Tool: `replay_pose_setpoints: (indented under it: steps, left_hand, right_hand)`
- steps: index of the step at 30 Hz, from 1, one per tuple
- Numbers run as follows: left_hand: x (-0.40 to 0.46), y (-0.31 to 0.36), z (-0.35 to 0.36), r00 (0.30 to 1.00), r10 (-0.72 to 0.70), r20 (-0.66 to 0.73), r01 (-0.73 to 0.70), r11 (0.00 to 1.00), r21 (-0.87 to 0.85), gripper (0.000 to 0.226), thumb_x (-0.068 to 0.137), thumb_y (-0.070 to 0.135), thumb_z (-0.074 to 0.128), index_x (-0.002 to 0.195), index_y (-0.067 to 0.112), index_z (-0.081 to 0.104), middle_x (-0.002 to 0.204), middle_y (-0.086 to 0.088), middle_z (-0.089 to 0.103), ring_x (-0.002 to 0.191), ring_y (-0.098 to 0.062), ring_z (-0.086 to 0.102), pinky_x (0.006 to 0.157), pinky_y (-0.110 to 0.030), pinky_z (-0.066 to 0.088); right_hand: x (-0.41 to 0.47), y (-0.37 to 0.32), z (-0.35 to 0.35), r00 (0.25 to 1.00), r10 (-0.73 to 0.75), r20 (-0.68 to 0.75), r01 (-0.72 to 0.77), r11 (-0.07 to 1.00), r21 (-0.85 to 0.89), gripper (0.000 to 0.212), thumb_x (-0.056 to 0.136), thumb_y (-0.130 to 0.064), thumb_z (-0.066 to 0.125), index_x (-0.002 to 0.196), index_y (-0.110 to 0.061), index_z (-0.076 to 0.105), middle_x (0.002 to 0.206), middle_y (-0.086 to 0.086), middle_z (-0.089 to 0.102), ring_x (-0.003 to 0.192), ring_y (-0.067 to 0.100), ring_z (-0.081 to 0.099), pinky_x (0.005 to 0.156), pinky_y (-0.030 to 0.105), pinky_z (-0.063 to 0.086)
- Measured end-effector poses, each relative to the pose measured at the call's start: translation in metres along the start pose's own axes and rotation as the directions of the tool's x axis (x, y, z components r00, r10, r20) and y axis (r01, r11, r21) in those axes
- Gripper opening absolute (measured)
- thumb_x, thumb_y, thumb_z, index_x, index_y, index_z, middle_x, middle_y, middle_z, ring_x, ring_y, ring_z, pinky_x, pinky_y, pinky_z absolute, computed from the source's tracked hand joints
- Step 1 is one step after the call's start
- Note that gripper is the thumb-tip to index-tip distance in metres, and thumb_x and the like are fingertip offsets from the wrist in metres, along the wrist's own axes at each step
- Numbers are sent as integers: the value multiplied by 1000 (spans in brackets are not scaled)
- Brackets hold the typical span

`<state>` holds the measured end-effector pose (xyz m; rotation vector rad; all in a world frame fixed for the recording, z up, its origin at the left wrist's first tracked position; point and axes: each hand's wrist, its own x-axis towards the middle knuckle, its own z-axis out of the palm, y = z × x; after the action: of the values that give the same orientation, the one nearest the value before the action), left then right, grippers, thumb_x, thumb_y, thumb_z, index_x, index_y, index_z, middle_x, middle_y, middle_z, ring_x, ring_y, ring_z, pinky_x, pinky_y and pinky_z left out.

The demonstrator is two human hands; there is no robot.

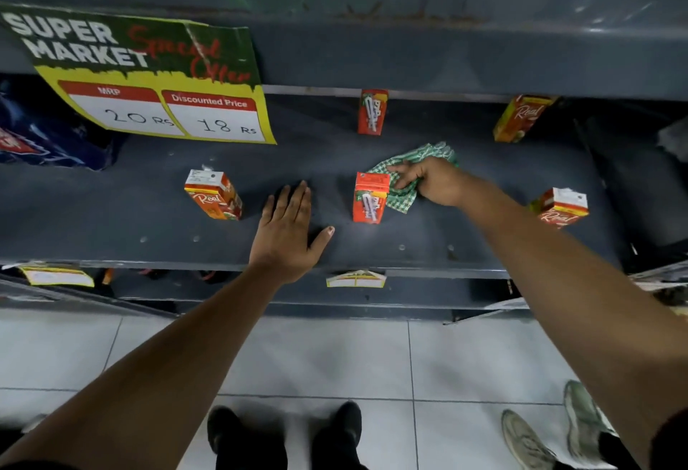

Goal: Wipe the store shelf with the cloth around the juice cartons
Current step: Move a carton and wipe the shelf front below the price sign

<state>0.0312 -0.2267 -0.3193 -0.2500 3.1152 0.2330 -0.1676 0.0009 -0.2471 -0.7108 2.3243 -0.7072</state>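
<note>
While both arms reach in from the aisle, the findings stand as follows.
Shelf (pixel 111 205): dark grey metal, seen from above; five juice cartons stand on it, well apart from one another.
Sign (pixel 149 74): green and yellow, hangs from the shelf above at left; reads "Super Market", MRP 20 Rs, discounted price 18 Rs.
Left hand (pixel 286 231): lies flat on the shelf near its front edge, fingers straight and together, thumb spread; holds nothing; sits between the left-front carton (pixel 214 194) and the middle-front carton (pixel 370 197).
Right hand (pixel 428 181): fingers curled over the cloth, pressing it to the shelf.
Cloth (pixel 402 195): green-and-white check, bunched under the right hand, touching the right side of the middle-front carton.
Other cartons: back-middle carton (pixel 372 112), back-right carton (pixel 521 117), right-front carton (pixel 562 207); all upright.
Floor (pixel 335 358): pale tiles; dark shoes (pixel 283 436) below, light sneakers (pixel 551 428) at right.
</note>
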Motion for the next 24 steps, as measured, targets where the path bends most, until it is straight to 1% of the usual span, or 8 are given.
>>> replay_pose_setpoints:
  steps: [3,6,11,15,16,20,23,24]
  left_hand:
    - [2,2,0,1000,2,-13,-2,1000,-4,89,94,70,11,157,8,12,166,-6,12,153,-27,7,123,-47,5]
    - [1,1,0,1000,2,-27,-3,1000,-6,89,94,70,13,157,7,14,166,-7,14,152,-27,8,123,-48,6]
    - [0,0,1,1000,5,-31,-5,1000,-13,88,94,70,19,157,8,15,165,-8,16,152,-28,10,123,-49,8]
    - [1,0,2,999,7,-32,-7,1000,-2,87,94,70,20,157,9,13,165,-8,15,153,-27,8,123,-49,8]
    - [1,0,2,999,7,-32,-7,1000,4,88,94,70,19,157,9,12,166,-8,15,153,-27,8,123,-49,8]
    - [4,1,1,999,11,-41,-11,1000,9,88,94,70,18,156,8,15,165,-9,17,152,-28,10,123,-49,10]
    - [2,0,1,1000,9,-30,-8,1000,8,89,94,71,18,157,8,15,165,-8,16,152,-27,10,123,-48,9]
    - [2,0,2,1000,7,-30,-7,1000,1,89,93,71,18,157,8,15,165,-8,16,152,-27,10,123,-48,9]
  right_hand:
    - [-20,4,-4,997,55,-53,-60,993,-97,57,76,23,37,103,-11,74,136,0,57,130,16,48,110,21,28]
    - [-32,-6,-25,973,30,-230,-79,975,-206,49,82,9,44,110,-22,71,116,2,66,100,16,58,85,21,40]
    - [6,-22,-67,885,-16,-465,-90,975,-204,28,91,-14,51,118,-16,61,122,15,61,112,34,56,91,36,46]
    - [65,23,-65,950,147,-277,-221,941,-258,49,79,-27,56,126,-39,52,138,8,53,123,34,52,103,40,43]
    - [68,27,-60,958,151,-243,-218,937,-275,54,78,-28,58,130,-40,48,141,9,50,125,35,50,106,41,41]
    - [48,0,-40,961,142,-237,-222,907,-359,56,86,0,48,140,-16,44,152,19,33,135,41,36,113,41,31]
    - [33,1,-30,984,84,-156,-147,881,-450,50,85,-23,63,134,-24,51,152,14,35,139,37,33,116,40,25]
    - [25,5,-26,990,59,-132,-115,871,-478,53,87,-16,60,138,-26,47,155,12,29,142,35,27,118,38,19]
